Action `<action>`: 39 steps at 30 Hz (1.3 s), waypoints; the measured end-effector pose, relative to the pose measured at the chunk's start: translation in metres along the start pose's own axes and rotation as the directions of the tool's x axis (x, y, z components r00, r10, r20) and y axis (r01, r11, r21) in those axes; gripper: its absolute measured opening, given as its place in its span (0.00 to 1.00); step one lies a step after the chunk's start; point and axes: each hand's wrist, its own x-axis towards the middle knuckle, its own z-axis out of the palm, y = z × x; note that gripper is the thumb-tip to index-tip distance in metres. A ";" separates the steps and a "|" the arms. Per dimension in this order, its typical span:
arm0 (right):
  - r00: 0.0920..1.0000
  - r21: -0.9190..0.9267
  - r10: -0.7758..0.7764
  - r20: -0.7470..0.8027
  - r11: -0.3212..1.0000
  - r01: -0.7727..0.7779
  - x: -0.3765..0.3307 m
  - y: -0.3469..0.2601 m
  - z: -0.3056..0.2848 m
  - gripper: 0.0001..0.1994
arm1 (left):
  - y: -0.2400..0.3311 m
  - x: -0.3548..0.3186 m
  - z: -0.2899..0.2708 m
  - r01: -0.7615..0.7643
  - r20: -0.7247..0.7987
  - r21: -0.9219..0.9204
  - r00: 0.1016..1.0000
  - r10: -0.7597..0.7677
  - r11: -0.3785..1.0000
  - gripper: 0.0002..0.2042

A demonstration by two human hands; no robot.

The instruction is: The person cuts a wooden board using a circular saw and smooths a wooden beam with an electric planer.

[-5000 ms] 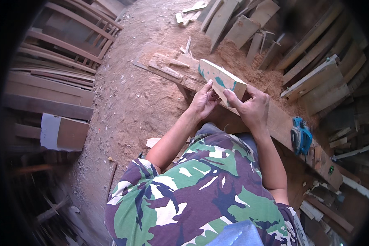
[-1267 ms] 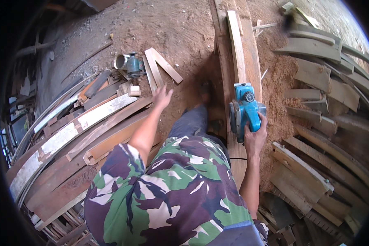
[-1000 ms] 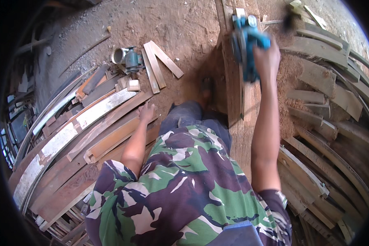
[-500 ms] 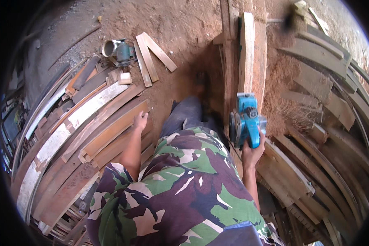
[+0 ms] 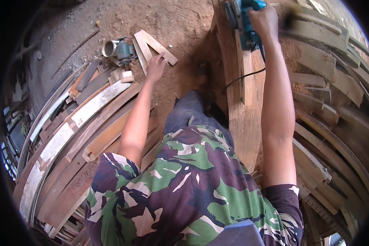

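My right hand (image 5: 265, 23) is wrapped round the handle of a blue electric planer (image 5: 247, 25) at the top, right of the middle. Under the planer lies a pale, narrow strip of wood (image 5: 247, 78), its near end bare. A wide wooden beam (image 5: 244, 131) runs beneath the strip. From the planer's rear a black cord (image 5: 245, 76) curves across the strip to the left. My left hand (image 5: 156, 67), fingers loosely stretched and holding nothing, hangs over or close by several short pale wood pieces (image 5: 165, 54); whether it touches them I cannot tell.
A greenish power tool with a round metal opening (image 5: 115, 49) rests on the ground at the left. Stacked planks (image 5: 86, 108) fill the left side, some with white paint. More boards (image 5: 317, 57) and sawdust lie on the right.
My right arm has stretched far forward, carrying the planer from the strip's near end toward the far end. My left hand has also reached forward, to the short wood pieces.
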 end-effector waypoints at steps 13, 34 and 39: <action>0.942 0.039 0.324 0.093 0.944 -0.328 -0.399 0.045 -0.110 0.25 | -0.162 -0.288 0.065 0.551 0.385 0.205 0.714 -0.585 0.809 0.29; 0.977 -0.375 -0.211 0.009 0.905 0.199 0.118 -0.032 0.054 0.12 | -0.029 -0.129 0.031 0.375 0.135 -0.010 0.919 -0.370 0.927 0.27; 0.657 -0.700 -0.707 0.263 0.328 0.634 0.117 0.120 -0.016 0.06 | -0.037 -0.097 0.048 0.157 0.161 0.012 0.974 -0.157 0.988 0.28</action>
